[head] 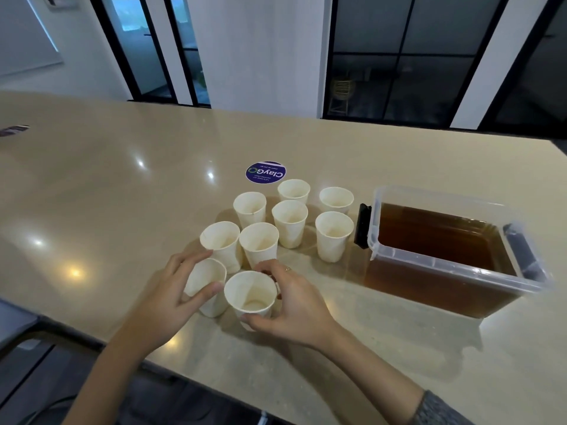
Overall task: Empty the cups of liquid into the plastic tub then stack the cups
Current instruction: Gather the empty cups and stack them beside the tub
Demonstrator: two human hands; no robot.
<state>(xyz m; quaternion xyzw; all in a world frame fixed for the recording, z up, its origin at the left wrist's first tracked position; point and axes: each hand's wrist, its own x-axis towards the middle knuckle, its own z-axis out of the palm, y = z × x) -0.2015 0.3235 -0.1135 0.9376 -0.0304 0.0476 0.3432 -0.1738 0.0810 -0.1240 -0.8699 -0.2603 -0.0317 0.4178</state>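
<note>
**A:** so what's the surface here?

**B:** a long beige countertop [122,185], glossy – ceiling lights glint off it in several spots. Nine white paper cups sit on it in a loose cluster, all upright and looking empty, from the far cup [294,191] to the nearest cup [250,294].

**A:** anything else on it?

**B:** a clear plastic tub [454,265] to the right of the cups, with brown liquid well up its walls and a black latch on each end. Just beyond the cups lies a round purple sticker [265,173] reading "ClayGO", upside down from here. At the far left edge there's a small dark object [13,129] – too blurry to tell.
</note>
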